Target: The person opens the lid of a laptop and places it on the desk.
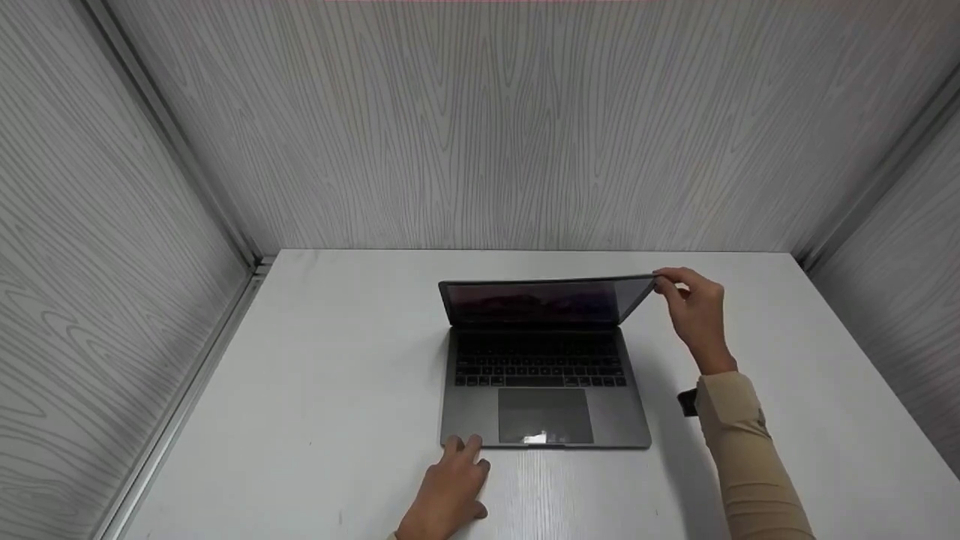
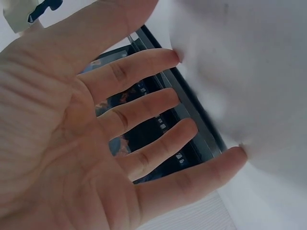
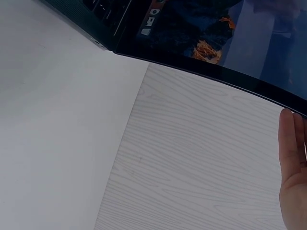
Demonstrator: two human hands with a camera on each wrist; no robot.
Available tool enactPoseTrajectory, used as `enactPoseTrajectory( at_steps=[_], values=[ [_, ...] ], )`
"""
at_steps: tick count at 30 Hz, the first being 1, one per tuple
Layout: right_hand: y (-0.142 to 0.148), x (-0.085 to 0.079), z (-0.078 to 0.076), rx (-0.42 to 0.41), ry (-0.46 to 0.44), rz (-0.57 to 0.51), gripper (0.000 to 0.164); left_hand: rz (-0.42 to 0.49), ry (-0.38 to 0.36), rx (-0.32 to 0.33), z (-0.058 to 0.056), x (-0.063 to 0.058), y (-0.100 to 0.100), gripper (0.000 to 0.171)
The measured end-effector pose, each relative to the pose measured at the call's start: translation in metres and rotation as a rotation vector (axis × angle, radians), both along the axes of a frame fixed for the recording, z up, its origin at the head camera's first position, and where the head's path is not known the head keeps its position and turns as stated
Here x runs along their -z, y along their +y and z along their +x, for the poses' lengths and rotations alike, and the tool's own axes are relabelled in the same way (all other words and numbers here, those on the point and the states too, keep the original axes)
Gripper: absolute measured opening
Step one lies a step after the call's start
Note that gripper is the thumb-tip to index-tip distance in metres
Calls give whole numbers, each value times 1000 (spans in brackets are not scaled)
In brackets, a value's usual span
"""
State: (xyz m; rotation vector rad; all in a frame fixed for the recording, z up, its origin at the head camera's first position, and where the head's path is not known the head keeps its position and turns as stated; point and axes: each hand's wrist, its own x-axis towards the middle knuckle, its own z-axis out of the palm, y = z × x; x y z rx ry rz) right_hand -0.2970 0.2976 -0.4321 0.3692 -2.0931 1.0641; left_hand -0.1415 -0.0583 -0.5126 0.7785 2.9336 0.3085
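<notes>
A grey laptop [image 1: 619,424] lies on the white table, its lid [image 1: 532,303] raised and the keyboard facing me. With thumb and fingers, my right hand [image 1: 696,311] pinches the lid's top right corner. The right wrist view shows the lit screen [image 3: 206,33] with a dark picture on it and my right fingers at the lid's edge. At the base's front left corner, my left hand [image 1: 448,487] rests its fingertips on the edge. Its fingers are spread and extended in the left wrist view, the laptop partly hidden behind them.
The white table [image 1: 345,360] extends to both sides of the laptop. A wood-grained back panel [image 1: 480,135] rises behind it, with side panels at left and right. A small black piece [image 1: 686,403] sticks out beside the right sleeve [image 1: 739,435].
</notes>
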Motion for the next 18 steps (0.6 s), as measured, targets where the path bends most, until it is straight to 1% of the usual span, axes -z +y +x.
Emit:
enactPoseTrajectory(
  at_steps=[8, 14, 18],
  values=[
    [1, -3, -7, -12, -29, -15, 10, -8, 8, 6, 0, -1, 0, 48],
    [2, -8, -14, 0, -88, -35, 10, 0, 11, 0, 0, -1, 2, 49],
    [4, -9, -20, -5, -134, -39, 11, 1, 26, 6, 1, -1, 2, 48]
  ],
)
